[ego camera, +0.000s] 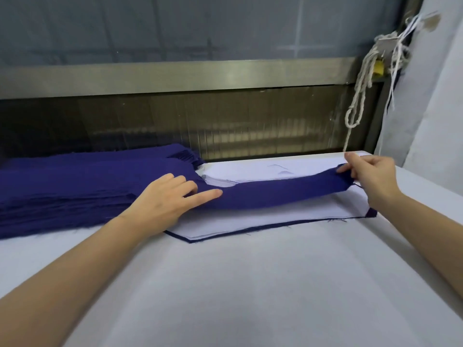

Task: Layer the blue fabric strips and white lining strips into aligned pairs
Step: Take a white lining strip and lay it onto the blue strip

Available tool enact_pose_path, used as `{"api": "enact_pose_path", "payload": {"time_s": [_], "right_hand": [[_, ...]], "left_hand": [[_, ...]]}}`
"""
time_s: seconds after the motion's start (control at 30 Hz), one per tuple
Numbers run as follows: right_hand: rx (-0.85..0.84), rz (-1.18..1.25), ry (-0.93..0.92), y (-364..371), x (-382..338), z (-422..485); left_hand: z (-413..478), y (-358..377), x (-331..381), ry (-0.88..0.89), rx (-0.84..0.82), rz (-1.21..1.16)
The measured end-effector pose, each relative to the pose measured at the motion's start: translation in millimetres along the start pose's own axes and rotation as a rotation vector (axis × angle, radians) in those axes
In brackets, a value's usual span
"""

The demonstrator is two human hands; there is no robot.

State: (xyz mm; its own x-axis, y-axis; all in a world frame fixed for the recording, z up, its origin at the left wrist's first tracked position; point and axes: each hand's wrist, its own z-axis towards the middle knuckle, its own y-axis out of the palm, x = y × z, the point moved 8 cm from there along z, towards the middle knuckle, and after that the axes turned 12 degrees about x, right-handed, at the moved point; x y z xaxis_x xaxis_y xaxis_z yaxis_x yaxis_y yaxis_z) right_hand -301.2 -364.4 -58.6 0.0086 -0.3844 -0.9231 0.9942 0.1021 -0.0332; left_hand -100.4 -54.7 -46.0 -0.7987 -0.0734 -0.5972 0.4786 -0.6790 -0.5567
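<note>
- White cloth-covered table [250, 284] is filling the lower view, with a grey metal rail [175, 73] running along behind it.
- A thick stack of dark blue fabric strips [75, 181] is lying just left of the flat white lining strip [275, 216].
- That white lining strip is sitting on another blue piece, whose narrow blue edge [372, 212] is showing along the lining's near side and at its right corner.
- A single dark blue fabric strip [275, 191] is sagging across the lining's far half, angled and not yet squared to it.
- The left hand [165, 196] is pressing this strip down at the lining's left end, fingers [208, 194] laid fairly straight and slightly spread.
- The right hand [373, 176] is pinching the strip's other end between thumb and fingertips [350, 157], above the lining's right end.
- By the look of it, the strip is being laid onto the lining. Doing it well is probably calling for drawing it gently taut and swinging the right end nearer until the long edges are matching. Lowering it from left to right should be stopping any ripple getting trapped.
- Pulling too hard is risking dragging the lining off the piece beneath.
</note>
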Motion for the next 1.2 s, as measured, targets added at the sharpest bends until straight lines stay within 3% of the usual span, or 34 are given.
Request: {"api": "enact_pose_path", "payload": {"time_s": [0.33,0.67,1.03,1.2], "right_hand": [[-0.119,-0.346,-0.097,9.8,12.5,-2.6],[-0.134,-0.408,-0.132,11.5,12.4,-1.6],[-0.232,-0.347,-0.038,3.1,18.1,10.4],[-0.331,-0.450,-0.069,7.7,24.9,8.4]], "left_hand": [[-27.8,-9.2,-35.2,-0.361,-0.105,0.000],[-51.0,-3.8,-50.9,-0.696,-0.091,-0.108],[-46.5,-13.5,-42.1,-0.626,0.091,-0.440],[-52.3,-5.5,-41.9,-0.705,0.026,-0.611]]}}
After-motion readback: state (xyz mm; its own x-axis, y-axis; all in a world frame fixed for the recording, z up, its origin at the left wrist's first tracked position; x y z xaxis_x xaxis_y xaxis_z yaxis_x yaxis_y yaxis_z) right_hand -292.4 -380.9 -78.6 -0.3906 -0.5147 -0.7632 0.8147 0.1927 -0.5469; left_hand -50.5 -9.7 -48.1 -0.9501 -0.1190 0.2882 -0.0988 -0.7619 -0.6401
